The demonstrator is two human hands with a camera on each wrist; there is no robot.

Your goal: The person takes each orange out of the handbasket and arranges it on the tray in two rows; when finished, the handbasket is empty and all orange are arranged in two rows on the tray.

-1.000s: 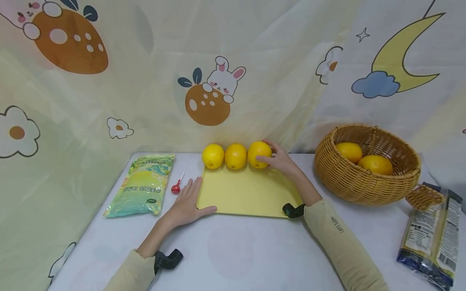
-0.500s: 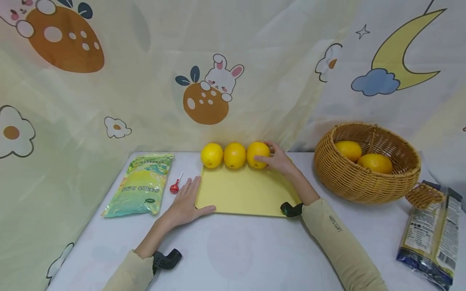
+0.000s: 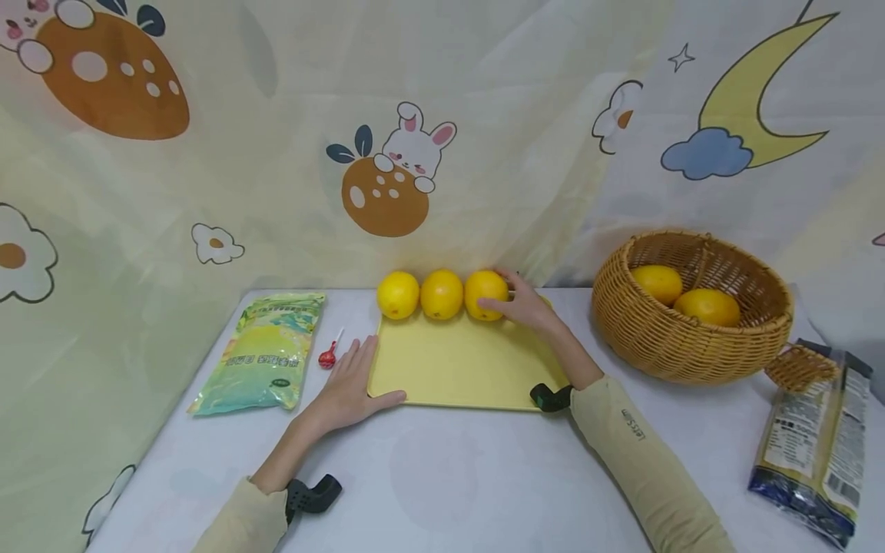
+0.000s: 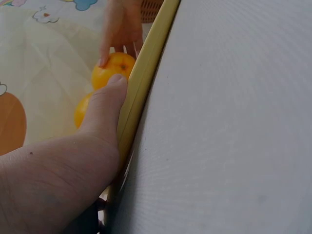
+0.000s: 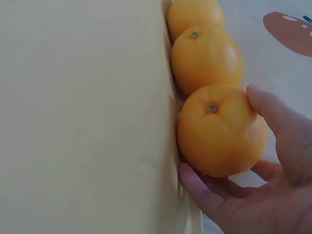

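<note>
Three oranges stand in a row along the far edge of a yellow board (image 3: pixel 463 369): a left one (image 3: pixel 398 295), a middle one (image 3: pixel 442 294) and a right one (image 3: pixel 485 295). My right hand (image 3: pixel 528 307) curls its thumb and fingers round the right orange (image 5: pixel 222 130), which touches its neighbour in the right wrist view. My left hand (image 3: pixel 349 388) lies with straight, spread fingers at the board's left edge, thumb at the near left corner. In the left wrist view the left thumb (image 4: pixel 105 105) rests along the board's rim (image 4: pixel 139 92).
At the right stands a wicker basket (image 3: pixel 684 353) with two oranges (image 3: pixel 708 306) inside; a small wicker piece (image 3: pixel 800 369) and a dark and gold packet (image 3: pixel 816 453) lie beside it. On the left are a green packet (image 3: pixel 263 353) and a red lollipop (image 3: pixel 327 358).
The head view has shifted slightly, so everything sits a little further left in it. Both hands and the oranges keep their places relative to the board.
</note>
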